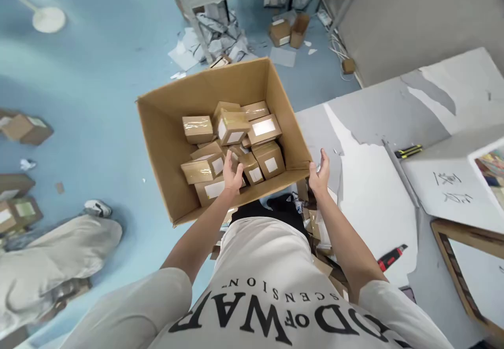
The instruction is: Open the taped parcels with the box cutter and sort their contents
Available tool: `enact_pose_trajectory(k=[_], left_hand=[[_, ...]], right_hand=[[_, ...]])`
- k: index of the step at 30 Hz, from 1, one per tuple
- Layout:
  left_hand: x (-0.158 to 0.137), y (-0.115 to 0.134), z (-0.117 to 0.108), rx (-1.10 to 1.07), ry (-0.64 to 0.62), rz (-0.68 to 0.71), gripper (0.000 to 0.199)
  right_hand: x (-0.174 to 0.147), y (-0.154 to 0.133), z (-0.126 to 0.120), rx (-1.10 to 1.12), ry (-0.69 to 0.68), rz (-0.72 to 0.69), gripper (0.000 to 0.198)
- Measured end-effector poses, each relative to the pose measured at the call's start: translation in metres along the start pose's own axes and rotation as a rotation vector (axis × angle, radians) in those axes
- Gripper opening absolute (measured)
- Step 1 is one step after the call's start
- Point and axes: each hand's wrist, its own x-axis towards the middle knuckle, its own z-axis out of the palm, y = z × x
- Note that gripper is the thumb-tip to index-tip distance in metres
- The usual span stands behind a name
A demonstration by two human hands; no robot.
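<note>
Two hands at one big carton, which sits right in front of us, beside the worktop. Our left hand reaches over the near wall into it, fingers raised, thumb apart, nothing visibly pinched. Can't tell if it touches the small boxes next to it or just braces on the wall. Our right hand is at the near right corner, thumb by the rim, fingers spread outside, not wrapped round anything. We read that as steadying rather than a full grip. Whatever carries the carton is hidden from us, so we can't say how much load the hands take.

Inside, we see the small boxes taped and lying at mixed angles, some on top of others. Looks like loose fill, not packed rows. No flaps across the top, so we get access from above. White labels show on several.

On the worktop we have a red-and-black cutter and a yellow-and-black cutter, both apart from the carton, probably parked there for easy reach. Parcels lie on the floor at left, near another person's shoe.
</note>
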Motion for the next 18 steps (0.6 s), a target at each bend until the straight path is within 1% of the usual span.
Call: enact_pose_trajectory(k=[3,6,9,11,14,18], left_hand=[[0.0,-0.014,-0.038,0.007,0.119,-0.024,0.078],[-0.004,-0.028,-0.067,0.018,0.219,-0.041,0.076],[-0.009,-0.042,-0.091,0.053,0.326,-0.036,0.076],[-0.011,-0.055,-0.107,0.095,0.394,-0.058,0.076],[-0.009,-0.078,-0.132,0.15,0.459,-0.165,0.076],[0.004,-0.113,-0.161,0.126,0.496,-0.375,0.077]], right_hand=[[0.005,-0.019,0.039,0.047,-0.082,-0.082,0.071],[0.01,-0.037,0.069,0.076,-0.146,-0.139,0.071],[0.015,-0.051,0.097,0.116,-0.213,-0.151,0.072],[0.017,-0.057,0.118,0.153,-0.261,-0.151,0.072],[0.017,-0.062,0.155,0.182,-0.368,-0.157,0.073],[0.007,-0.064,0.211,0.17,-0.567,-0.131,0.075]])
